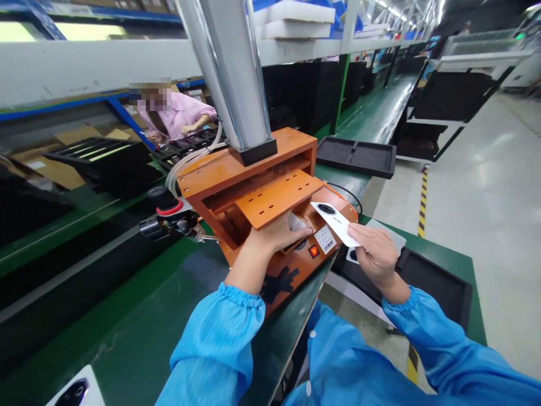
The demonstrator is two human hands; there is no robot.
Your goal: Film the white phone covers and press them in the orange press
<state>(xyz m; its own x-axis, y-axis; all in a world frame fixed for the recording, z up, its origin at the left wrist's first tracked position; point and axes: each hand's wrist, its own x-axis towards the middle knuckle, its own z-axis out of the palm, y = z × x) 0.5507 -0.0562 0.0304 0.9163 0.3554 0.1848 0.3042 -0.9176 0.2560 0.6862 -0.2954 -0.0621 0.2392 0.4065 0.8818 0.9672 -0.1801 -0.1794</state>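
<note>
In my right hand (374, 251) is a white phone back cover (342, 228) with a round black camera area at its far end. I grip it by the near end, fingers closed, tilted beside the orange press (249, 169). My left hand (279, 234) reaches under the press's orange top plate (276, 197). A whitish piece shows beside its thumb; the other fingers are mostly hidden by the plate, so what they grip cannot be made out. On the press front, a red lit switch (313, 251) and a white label (325, 239) sit between the hands.
More covers lie on a black tray (439, 282) at my right. Another white cover (80, 389) rests on the green bench, lower left. A regulator (163, 214) juts from the press's left side. A black tray (357, 157) lies behind. A person in pink (181, 113) works across the bench.
</note>
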